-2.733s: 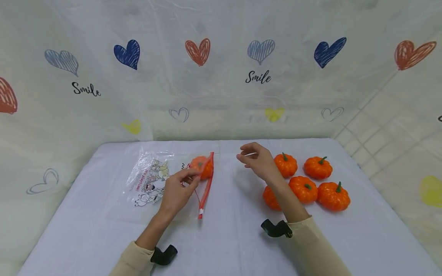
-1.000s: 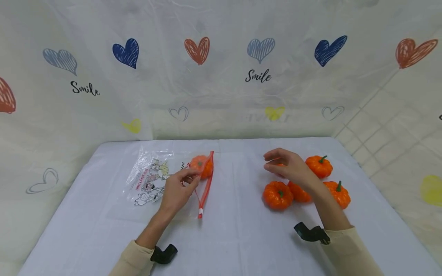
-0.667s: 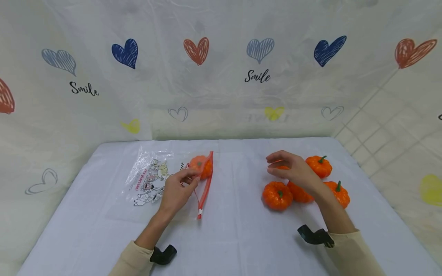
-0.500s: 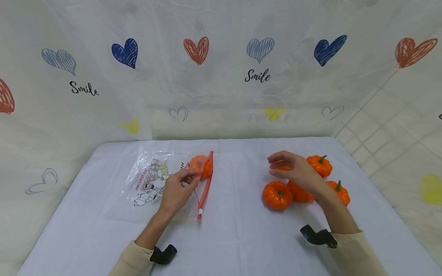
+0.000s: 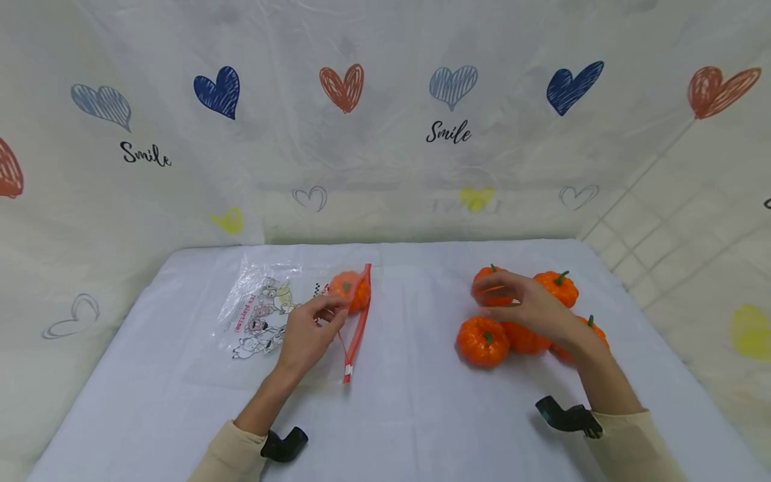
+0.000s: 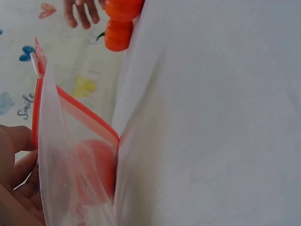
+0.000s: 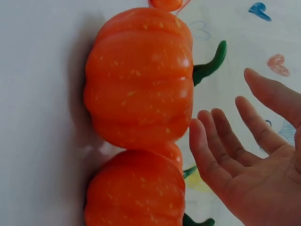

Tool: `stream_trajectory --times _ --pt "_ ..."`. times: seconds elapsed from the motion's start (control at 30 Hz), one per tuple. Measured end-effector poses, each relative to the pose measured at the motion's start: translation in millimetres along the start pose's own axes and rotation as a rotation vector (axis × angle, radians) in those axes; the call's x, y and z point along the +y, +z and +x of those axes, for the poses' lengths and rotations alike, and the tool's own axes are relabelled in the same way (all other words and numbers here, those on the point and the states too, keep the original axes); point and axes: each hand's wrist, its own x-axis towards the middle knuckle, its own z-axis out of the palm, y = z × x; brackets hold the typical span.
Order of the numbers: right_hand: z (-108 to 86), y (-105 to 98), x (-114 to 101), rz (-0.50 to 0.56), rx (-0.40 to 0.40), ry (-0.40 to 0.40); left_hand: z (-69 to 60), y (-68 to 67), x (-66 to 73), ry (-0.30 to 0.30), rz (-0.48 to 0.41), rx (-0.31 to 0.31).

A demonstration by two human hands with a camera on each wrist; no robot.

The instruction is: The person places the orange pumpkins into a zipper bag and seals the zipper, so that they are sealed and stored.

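Observation:
A clear zip bag (image 5: 241, 335) with a red zip edge and printed cartoon figures lies at the left of the table, one orange pumpkin (image 5: 361, 294) inside near its mouth. My left hand (image 5: 310, 338) pinches the bag's upper layer by that mouth; in the left wrist view the hand (image 6: 19, 174) holds the raised red edge (image 6: 36, 113). Over the pumpkin group at the right hovers my right hand (image 5: 533, 308), fingers spread and nothing held, partly hiding a back pumpkin (image 5: 484, 284). In the right wrist view the relaxed hand (image 7: 254, 155) is beside a large pumpkin (image 7: 141, 77).
Other orange pumpkins with green stems stand at the right, among them a front one (image 5: 483, 341) and a back right one (image 5: 557, 288). A white cloth (image 5: 385, 428) covers the table. Behind hangs a sheet printed with hearts (image 5: 342, 87). Each wrist wears a black device (image 5: 286, 445).
My right hand has moved from between the bag and the pumpkins to the right, over the pumpkin group, and a little farther right in the last half second. The left hand keeps its pinch on the bag.

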Motion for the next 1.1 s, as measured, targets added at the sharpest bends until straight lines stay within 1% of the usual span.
stream_trajectory --times 0.33,0.5,0.6,0.8,1.0,1.1 --pt "-8.3 -8.5 2.9 -0.065 -0.033 -0.057 1.7 1.8 -1.6 0.004 0.000 0.002" --pt "-8.9 -8.4 5.5 -0.092 -0.050 -0.044 1.0 1.8 -2.0 -0.002 -0.005 0.004" --pt "-11.1 -9.0 6.7 -0.107 -0.056 -0.050 0.6 1.9 -2.4 -0.002 -0.008 0.002" --pt "-17.8 -10.3 6.5 -0.155 -0.068 -0.050 0.6 2.6 -2.7 0.017 -0.011 0.004" --pt "-16.1 -3.3 5.7 -0.146 -0.099 -0.029 0.5 2.1 -3.7 0.028 -0.010 0.014" --pt "-15.1 0.4 5.1 -0.170 -0.118 -0.010 0.2 2.3 -3.8 0.028 -0.017 0.009"
